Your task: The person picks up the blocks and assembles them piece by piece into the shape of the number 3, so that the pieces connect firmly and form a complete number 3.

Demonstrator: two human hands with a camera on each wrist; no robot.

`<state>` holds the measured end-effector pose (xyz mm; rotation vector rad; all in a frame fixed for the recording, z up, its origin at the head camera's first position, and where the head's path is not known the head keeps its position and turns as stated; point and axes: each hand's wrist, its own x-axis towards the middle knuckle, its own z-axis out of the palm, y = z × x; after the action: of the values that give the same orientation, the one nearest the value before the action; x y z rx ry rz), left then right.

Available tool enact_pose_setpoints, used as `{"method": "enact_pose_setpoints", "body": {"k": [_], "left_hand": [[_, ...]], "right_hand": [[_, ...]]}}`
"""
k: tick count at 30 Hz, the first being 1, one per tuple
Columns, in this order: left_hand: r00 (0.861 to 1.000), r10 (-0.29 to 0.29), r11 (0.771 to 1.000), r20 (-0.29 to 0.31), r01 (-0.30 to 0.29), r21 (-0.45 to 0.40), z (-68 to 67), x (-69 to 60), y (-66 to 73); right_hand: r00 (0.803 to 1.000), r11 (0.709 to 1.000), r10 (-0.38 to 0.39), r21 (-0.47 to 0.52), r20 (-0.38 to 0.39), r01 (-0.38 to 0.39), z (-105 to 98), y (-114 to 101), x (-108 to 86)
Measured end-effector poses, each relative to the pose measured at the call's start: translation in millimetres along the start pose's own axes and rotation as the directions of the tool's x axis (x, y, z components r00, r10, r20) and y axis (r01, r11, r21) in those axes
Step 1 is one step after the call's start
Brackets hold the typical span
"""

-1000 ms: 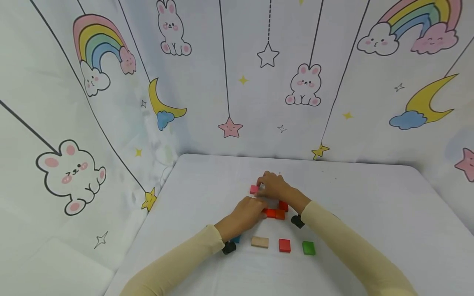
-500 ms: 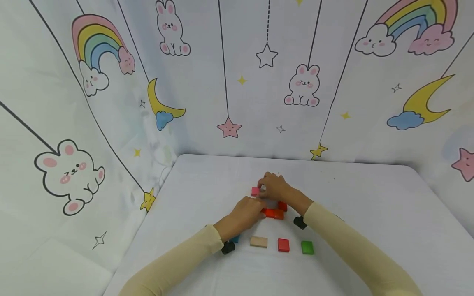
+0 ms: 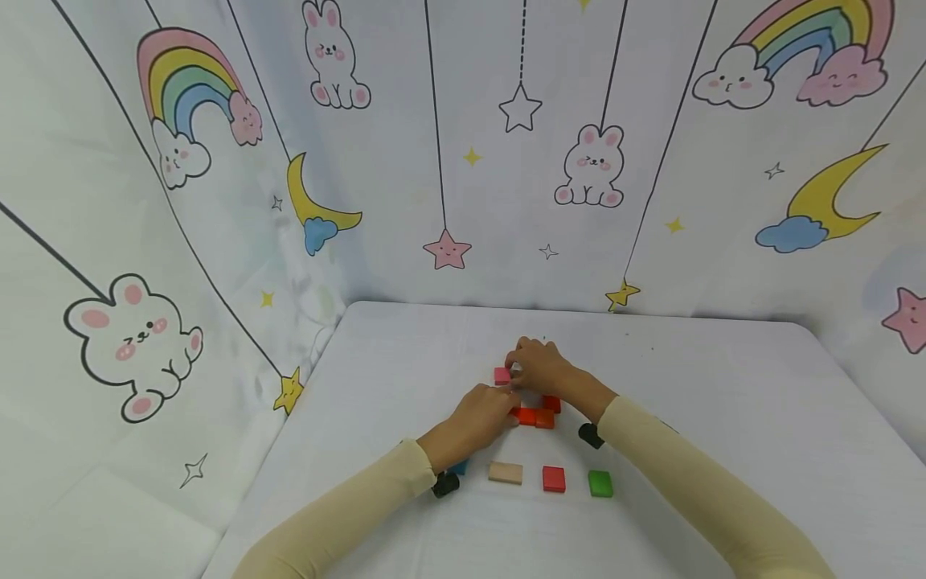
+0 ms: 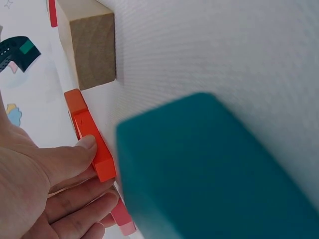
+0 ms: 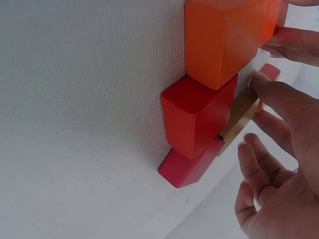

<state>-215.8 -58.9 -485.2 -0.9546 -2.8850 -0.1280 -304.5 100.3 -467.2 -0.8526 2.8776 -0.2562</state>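
My left hand (image 3: 483,414) pinches a red-orange block (image 4: 94,144) between thumb and fingers; the block lies on the table, end to end with an orange block (image 3: 545,419). Just beyond it, my right hand (image 3: 542,366) grips the end of a plain wooden block (image 5: 241,115) with thumb and index finger, the other fingers loosely bent. A pink block (image 3: 502,375) lies at those fingertips. In the right wrist view, a red block (image 5: 199,117) touches the orange one, and a dark pink block (image 5: 192,167) adjoins it. The right hand partly covers this group in the head view.
Nearer the front, a plain wooden block (image 3: 505,473), a red block (image 3: 553,479) and a green block (image 3: 600,484) lie spaced in a row. A blue block (image 3: 458,468) sits partly under the left wrist. A white cloth with drawn figures (image 3: 448,161) stands behind the table.
My right hand has shifted slightly to the right and nearer, and the pink block by its fingertips has moved the same way. The left hand stays in place on the red-orange block.
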Motion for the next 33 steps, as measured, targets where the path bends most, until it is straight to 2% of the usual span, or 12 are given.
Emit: {"method": "enact_pose_setpoints", "body": {"k": [14, 22, 33], "left_hand": [[1.0, -0.001, 1.0, 0.019, 0.001, -0.002, 0.3, -0.4, -0.1], [1.0, 0.005, 1.0, 0.004, -0.005, 0.004, 1.5, -0.4, -1.4], [1.0, -0.004, 1.0, 0.019, 0.003, 0.017, -0.1, 0.9, 0.5]], "right_hand": [[1.0, 1.0, 0.006, -0.003, 0.016, -0.006, -0.5, 0.7, -2.5], [1.0, 1.0, 0.007, 0.014, 0.004, -0.007, -1.5, -0.1, -4.6], [1.0, 1.0, 0.009, -0.011, 0.004, -0.008, -3.1, 1.2, -6.8]]}}
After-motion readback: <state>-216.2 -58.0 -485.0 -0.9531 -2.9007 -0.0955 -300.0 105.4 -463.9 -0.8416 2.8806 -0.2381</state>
